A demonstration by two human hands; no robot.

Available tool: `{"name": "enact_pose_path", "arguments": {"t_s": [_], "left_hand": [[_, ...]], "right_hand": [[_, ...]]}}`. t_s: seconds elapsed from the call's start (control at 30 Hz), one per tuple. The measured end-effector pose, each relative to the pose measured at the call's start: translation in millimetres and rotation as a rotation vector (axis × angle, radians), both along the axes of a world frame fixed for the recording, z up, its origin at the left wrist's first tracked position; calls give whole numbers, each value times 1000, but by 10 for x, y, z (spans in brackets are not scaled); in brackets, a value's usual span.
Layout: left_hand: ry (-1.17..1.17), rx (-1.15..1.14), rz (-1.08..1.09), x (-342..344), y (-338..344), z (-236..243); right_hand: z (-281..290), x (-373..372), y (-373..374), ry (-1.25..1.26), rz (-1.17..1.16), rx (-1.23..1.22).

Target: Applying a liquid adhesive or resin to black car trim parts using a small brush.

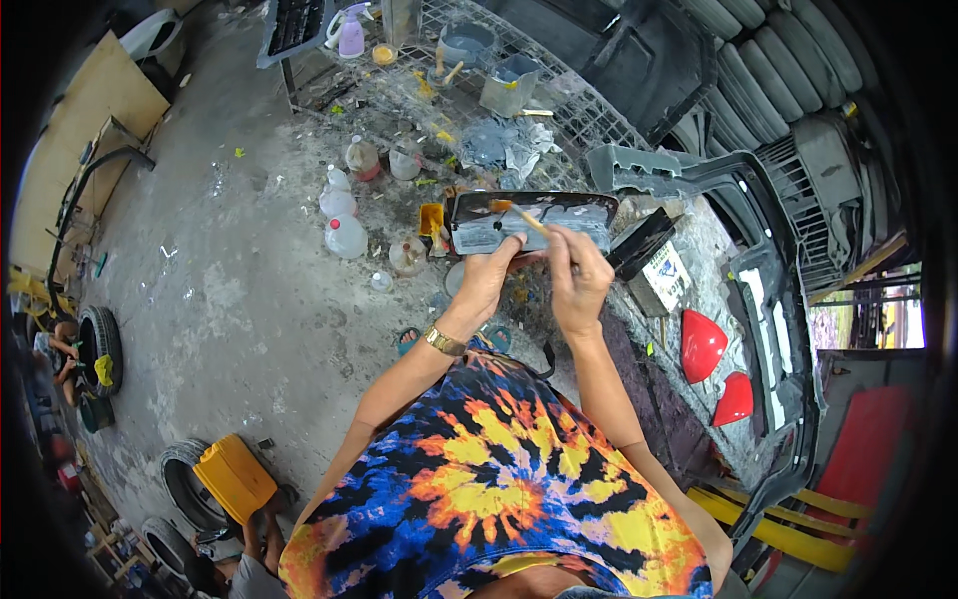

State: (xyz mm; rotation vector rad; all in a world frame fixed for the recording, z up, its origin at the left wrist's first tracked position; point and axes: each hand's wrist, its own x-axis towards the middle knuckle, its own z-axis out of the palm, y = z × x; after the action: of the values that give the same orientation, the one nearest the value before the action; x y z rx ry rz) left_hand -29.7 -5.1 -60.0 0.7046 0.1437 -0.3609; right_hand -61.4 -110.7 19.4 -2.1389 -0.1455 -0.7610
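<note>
A dark, elongated panel (569, 225) with grey streaks is held up at the centre. My left hand (484, 275) grips its lower edge, thumb on the front face, wearing a gold watch. In my right hand (577, 275) is a thin brush (529, 218) with a wooden handle, its bristle end against or just over the panel's upper left face. A small yellow container (432, 222) lies beside the panel. Several clear plastic jugs (345, 237) stand on the stained floor to the left. A metal can (654, 280) is right of my hands.
A mesh rack (609, 120) holds buckets and a spray bottle (351, 32). A grey bumper (788, 299) and red curved parts (704, 344) lie right. Boards (85, 170) lean left. Two other people (249, 579) (55, 349) are near tyres (190, 489) at the left and lower left.
</note>
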Motion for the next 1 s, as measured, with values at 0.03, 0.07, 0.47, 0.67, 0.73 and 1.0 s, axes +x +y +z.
{"name": "enact_pose_path", "arguments": {"t_s": [0.03,0.07,0.47,0.67,0.73,1.0], "left_hand": [[0,0,6,1,10,41],[-25,-39,2,7,19,73],[-203,-183,-141,-16,14,-282],[71,103,-100,63,91,-137],[4,45,-52,69,43,26],[-43,-3,-36,62,119,-21]], "right_hand": [[-53,4,-94,-47,-30,4],[-59,-27,-171,-47,-63,-13],[-50,-21,368,-186,209,-199],[-52,24,142,-39,72,-54],[-6,28,9,-12,-24,-1],[-69,-64,-911,47,-231,342]]}}
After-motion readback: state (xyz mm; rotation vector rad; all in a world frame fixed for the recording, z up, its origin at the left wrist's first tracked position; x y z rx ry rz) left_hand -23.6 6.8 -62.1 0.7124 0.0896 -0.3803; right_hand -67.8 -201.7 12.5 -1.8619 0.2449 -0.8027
